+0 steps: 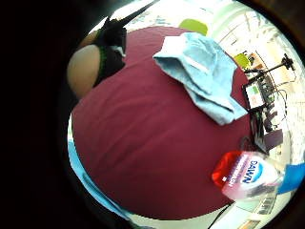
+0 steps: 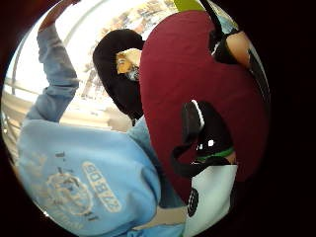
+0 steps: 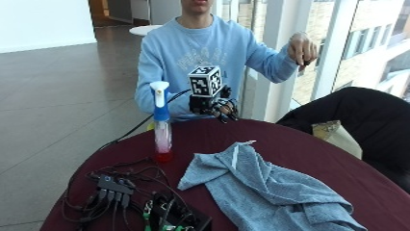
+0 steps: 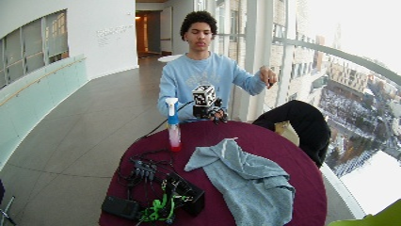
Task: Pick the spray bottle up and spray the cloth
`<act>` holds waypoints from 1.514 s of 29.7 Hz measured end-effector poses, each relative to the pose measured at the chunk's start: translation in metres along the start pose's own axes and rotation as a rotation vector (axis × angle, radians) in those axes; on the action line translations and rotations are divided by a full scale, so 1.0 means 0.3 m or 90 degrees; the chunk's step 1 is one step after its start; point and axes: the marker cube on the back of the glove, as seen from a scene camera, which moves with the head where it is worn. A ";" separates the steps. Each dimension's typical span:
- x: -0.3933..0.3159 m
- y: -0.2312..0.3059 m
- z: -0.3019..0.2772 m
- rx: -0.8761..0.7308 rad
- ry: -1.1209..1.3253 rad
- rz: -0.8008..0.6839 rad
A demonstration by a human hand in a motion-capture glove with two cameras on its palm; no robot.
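Bench (image 3: 301,144) carries cloth (image 3: 269,187) spread mid-top. Spray bottle (image 3: 160,126) stands upright, long axis vertical, nr bench edge, off to the gloved hand's own right & apart from it. Right hand (image 3: 221,108) hovers above the bench's person-side edge, fingers relaxed, holding nothing.

The person wears a light blue sweatshirt (image 3: 192,48) with a faded pale printed emblem across the chest and long sleeves. A black glove with black straps covers the right hand (image 3: 221,108).
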 end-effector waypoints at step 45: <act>0.185 0.597 -0.229 0.201 -0.106 0.202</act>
